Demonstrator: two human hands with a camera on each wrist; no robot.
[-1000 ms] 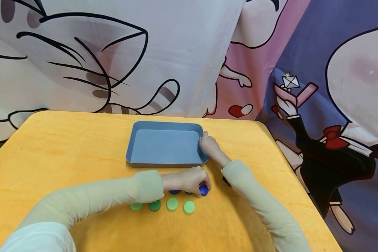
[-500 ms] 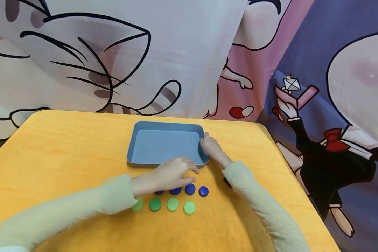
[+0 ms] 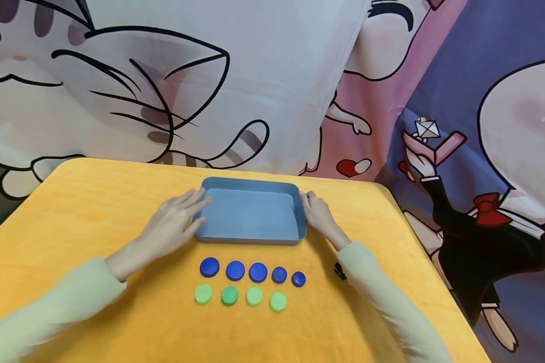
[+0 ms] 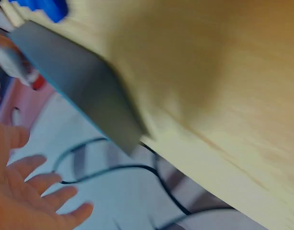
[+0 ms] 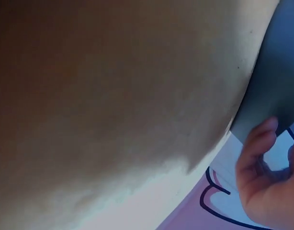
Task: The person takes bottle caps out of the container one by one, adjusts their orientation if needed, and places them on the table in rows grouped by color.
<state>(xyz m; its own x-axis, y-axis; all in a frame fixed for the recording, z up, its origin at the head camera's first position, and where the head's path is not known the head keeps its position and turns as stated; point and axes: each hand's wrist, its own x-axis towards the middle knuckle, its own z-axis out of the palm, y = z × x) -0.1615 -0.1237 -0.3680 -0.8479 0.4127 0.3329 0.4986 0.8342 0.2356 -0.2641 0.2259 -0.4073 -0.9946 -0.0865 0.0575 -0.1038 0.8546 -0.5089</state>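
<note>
A shallow blue-grey tray (image 3: 254, 214) lies on the table. My right hand (image 3: 317, 214) grips its right rim; in the right wrist view the curled fingers (image 5: 257, 153) are at the tray's wall (image 5: 274, 72). At the left end, my left hand (image 3: 170, 224) has its fingers spread and reaching over the rim; whether they touch it, I cannot tell. The left wrist view shows the left hand (image 4: 32, 196) with fingers apart and nothing held, near the tray's outer wall (image 4: 84, 81). In front of the tray lie a row of round blue caps (image 3: 258, 272) and a row of green caps (image 3: 229, 295).
The table (image 3: 118, 201) has a yellow wood-like top. Behind it hangs a cloth backdrop (image 3: 281, 75) with cartoon figures. A small black object (image 3: 340, 271) shows by the right sleeve.
My left hand has let go of the rightmost blue cap and moved left and away to the tray's left end, uncovering the whole blue row. The right hand stays on the tray's right rim.
</note>
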